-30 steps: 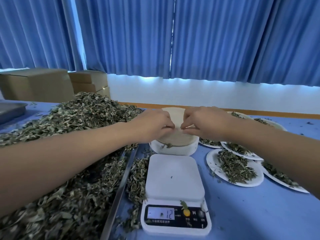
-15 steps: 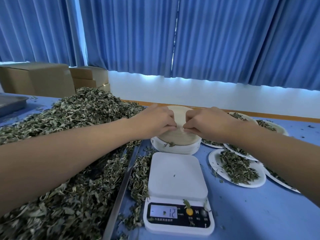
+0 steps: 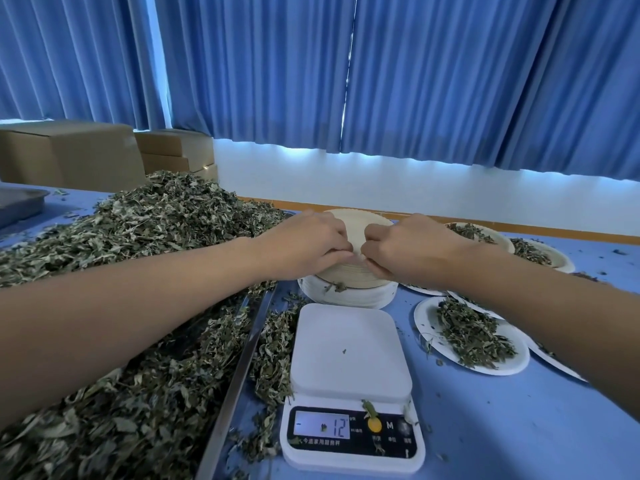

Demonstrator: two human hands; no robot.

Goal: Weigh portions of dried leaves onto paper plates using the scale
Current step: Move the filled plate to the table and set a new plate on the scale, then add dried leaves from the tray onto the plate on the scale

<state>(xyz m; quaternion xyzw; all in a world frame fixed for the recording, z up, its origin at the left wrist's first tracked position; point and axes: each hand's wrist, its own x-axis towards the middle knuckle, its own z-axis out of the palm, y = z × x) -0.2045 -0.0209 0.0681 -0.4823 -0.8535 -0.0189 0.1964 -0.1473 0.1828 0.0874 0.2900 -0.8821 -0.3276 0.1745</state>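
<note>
Where the blue table (image 3: 502, 427) runs left, a heap of dried leaves (image 3: 138, 244) fills it, spilling over a metal tray edge (image 3: 242, 355).

Scale (image 3: 349, 355): near centre, platform bare but for one leaf fleck.

Filled plates (image 3: 471, 336): right, overlapping, each with a portion.

Stack of paper plates (image 3: 349, 292): just beyond the scale.

Left hand (image 3: 308, 244), right hand (image 3: 408, 247): both on the stack's near rim, fingers curled, pinching its upper plates to part one.

Display (image 3: 323, 426): reads minus 12.

Hazard, as judged: thin plates cling, so two may lift together. If that reading is a one-plate tare, the doubled plate would make the portion come up short.
</note>
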